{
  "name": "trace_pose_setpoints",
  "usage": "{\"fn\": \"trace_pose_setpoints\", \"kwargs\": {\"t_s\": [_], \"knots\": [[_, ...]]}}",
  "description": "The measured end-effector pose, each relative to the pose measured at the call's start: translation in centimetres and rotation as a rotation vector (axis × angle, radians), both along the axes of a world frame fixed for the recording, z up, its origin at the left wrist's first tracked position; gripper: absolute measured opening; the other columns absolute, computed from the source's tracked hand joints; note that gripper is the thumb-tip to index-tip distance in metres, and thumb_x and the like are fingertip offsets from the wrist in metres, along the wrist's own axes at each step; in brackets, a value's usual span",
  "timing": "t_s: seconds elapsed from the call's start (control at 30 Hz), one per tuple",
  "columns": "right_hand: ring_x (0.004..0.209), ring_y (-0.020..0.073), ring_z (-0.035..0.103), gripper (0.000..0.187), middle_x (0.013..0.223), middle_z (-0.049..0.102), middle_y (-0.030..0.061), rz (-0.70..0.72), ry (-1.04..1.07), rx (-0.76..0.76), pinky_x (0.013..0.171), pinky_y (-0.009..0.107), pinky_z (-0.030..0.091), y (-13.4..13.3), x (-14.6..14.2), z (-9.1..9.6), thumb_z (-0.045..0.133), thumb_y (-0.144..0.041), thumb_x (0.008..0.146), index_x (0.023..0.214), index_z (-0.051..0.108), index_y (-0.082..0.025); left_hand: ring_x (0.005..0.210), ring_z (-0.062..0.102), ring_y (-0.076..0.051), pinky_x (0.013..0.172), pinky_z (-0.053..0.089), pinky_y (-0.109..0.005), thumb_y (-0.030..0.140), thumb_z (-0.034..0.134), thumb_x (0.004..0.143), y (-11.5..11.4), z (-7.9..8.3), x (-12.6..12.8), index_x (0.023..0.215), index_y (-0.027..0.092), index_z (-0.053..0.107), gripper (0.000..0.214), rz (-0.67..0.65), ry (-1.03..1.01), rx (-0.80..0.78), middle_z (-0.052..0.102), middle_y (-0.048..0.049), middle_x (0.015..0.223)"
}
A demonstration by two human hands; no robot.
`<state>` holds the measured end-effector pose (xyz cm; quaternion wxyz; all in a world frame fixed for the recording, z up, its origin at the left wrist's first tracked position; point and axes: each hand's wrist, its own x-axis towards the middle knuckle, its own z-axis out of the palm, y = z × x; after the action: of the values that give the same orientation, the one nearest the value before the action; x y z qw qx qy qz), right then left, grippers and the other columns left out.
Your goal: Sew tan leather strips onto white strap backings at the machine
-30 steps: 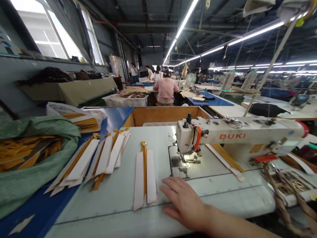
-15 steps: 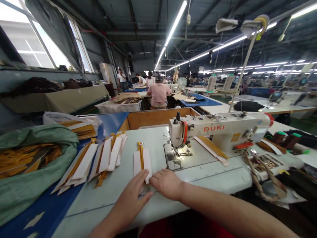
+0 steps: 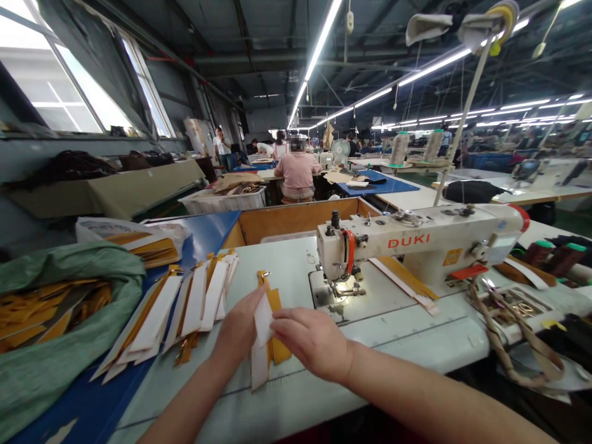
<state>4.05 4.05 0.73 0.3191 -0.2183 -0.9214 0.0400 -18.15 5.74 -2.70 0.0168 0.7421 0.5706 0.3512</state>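
While strip lights blaze across a dark, high-roofed workshop, we're at a pale sewing table, and let's set the clock around the zipper strip near its front edge. Window bright at half past ten; just past twelve, well back, a person in a pink top sits facing away. Big white sewing machine at two o'clock, its lamp lighting the metal plate below! Round at ten, a fan of white and mustard strips lies on the table, and at nine another bundle reaches over the blue board, with a green sack beyond.

Now to the hands! The zipper strip lies flat between them, its metal pull at twelve, a white flap raised and skewed over the mustard tape. Right hand, at three, pinches that flap's edge in its fingertips. Left hand, between nine and ten, has fingers against the flap's upper end; thumb hidden, so gripping or merely pressing, I can't tell.
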Motion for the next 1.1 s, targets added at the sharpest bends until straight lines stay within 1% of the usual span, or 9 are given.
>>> {"fn": "trace_pose_setpoints", "kwargs": {"t_s": [0.13, 0.3, 0.47, 0.63, 0.77, 0.83, 0.93, 1.03, 1.1], "knots": [[0.115, 0.0198, 0.054, 0.028, 0.126, 0.058, 0.0126, -0.053, 0.022, -0.229, 0.098, 0.035, 0.045, 1.2, 0.8, -1.5, 0.042, -0.022, 0.097, 0.122, 0.051, -0.016, 0.125, 0.052, -0.024, 0.109, 0.038, -0.044, 0.03, 0.036, 0.091, 0.1, 0.4, -1.9, 0.134, 0.019, 0.049, 0.046, 0.142, -0.062, 0.129, 0.055, -0.0064, 0.137], [0.104, 0.0237, 0.059, 0.021, 0.11, 0.066, 0.0111, 0.014, -0.09, -0.335, 0.095, 0.038, 0.046, 2.3, -0.1, -3.9, 0.062, -0.023, 0.086, 0.105, 0.062, -0.016, 0.123, 0.054, -0.022, 0.106, 0.043, -0.04, 0.038, 0.037, 0.096, 0.5, -1.1, -2.1, 0.135, 0.022, 0.049, 0.044, 0.191, -0.078, 0.144, 0.059, -0.0044, 0.134], [0.093, 0.0177, 0.062, 0.021, 0.102, 0.066, 0.0085, -0.016, 0.042, -0.478, 0.085, 0.03, 0.049, 1.9, -0.9, -3.0, 0.051, -0.02, 0.092, 0.109, 0.062, -0.015, 0.116, 0.06, -0.021, 0.1, 0.05, -0.037, 0.035, 0.035, 0.097, -0.4, -1.8, -1.6, 0.132, 0.02, 0.051, 0.041, 0.161, -0.01, 0.119, 0.063, -0.0046, 0.128], [0.073, 0.0113, 0.06, 0.05, 0.095, 0.063, 0.0038, 0.187, 0.332, -1.165, 0.067, 0.023, 0.049, 0.7, -2.8, -0.7, 0.067, -0.012, 0.075, 0.123, 0.054, -0.016, 0.118, 0.058, -0.021, 0.102, 0.047, -0.037, 0.031, 0.036, 0.096, -1.4, -0.7, -1.7, 0.135, 0.021, 0.048, 0.042, 0.085, 0.088, 0.161, 0.06, -0.0061, 0.132], [0.051, 0.0087, 0.053, 0.03, 0.06, 0.053, -0.0048, 0.403, 0.224, -1.643, 0.053, 0.02, 0.043, -0.2, -3.8, -0.2, 0.07, -0.035, 0.076, 0.094, 0.063, -0.013, 0.121, 0.056, -0.023, 0.103, 0.046, -0.039, 0.027, 0.037, 0.094, -1.9, -0.1, -1.9, 0.136, 0.019, 0.046, 0.044, 0.072, 0.149, 0.213, 0.057, -0.0094, 0.135], [0.043, 0.0062, 0.043, 0.029, 0.052, 0.046, -0.0065, 0.352, 0.266, -1.614, 0.045, 0.017, 0.036, -0.7, -3.2, 0.0, 0.06, -0.042, 0.085, 0.083, 0.063, -0.013, 0.123, 0.054, -0.023, 0.105, 0.044, -0.039, 0.024, 0.037, 0.093, -2.3, 0.1, -2.0, 0.138, 0.019, 0.043, 0.046, 0.073, 0.174, 0.223, 0.055, -0.0087, 0.137], [0.051, 0.0066, 0.044, 0.031, 0.059, 0.051, -0.0038, 0.252, 0.343, -1.306, 0.049, 0.017, 0.037, -2.4, -1.5, 0.1, 0.046, -0.037, 0.095, 0.089, 0.065, -0.014, 0.125, 0.053, -0.021, 0.107, 0.043, -0.038, 0.02, 0.035, 0.093, -2.8, 0.4, -2.1, 0.139, 0.019, 0.042, 0.046, 0.083, 0.19, 0.234, 0.053, -0.0073, 0.139], [0.078, 0.0107, 0.059, 0.029, 0.086, 0.065, 0.0009, 0.375, 0.116, -0.857, 0.07, 0.017, 0.046, -4.8, -0.4, -0.9, 0.041, -0.034, 0.098, 0.101, 0.064, -0.017, 0.122, 0.055, -0.02, 0.105, 0.044, -0.036, 0.021, 0.034, 0.093, -3.1, 0.4, -2.4, 0.135, 0.017, 0.046, 0.044, 0.105, 0.176, 0.243, 0.057, -0.0073, 0.135], [0.078, 0.01, 0.061, 0.024, 0.088, 0.067, -0.0015, 0.491, -0.082, -0.704, 0.067, 0.014, 0.047, -6.1, -0.3, -2.1, 0.045, -0.034, 0.096, 0.102, 0.064, -0.021, 0.12, 0.057, -0.02, 0.104, 0.045, -0.036, 0.024, 0.034, 0.094, -3.2, 0.4, -2.7, 0.134, 0.016, 0.048, 0.043, 0.139, 0.144, 0.25, 0.059, -0.0079, 0.133]]}}
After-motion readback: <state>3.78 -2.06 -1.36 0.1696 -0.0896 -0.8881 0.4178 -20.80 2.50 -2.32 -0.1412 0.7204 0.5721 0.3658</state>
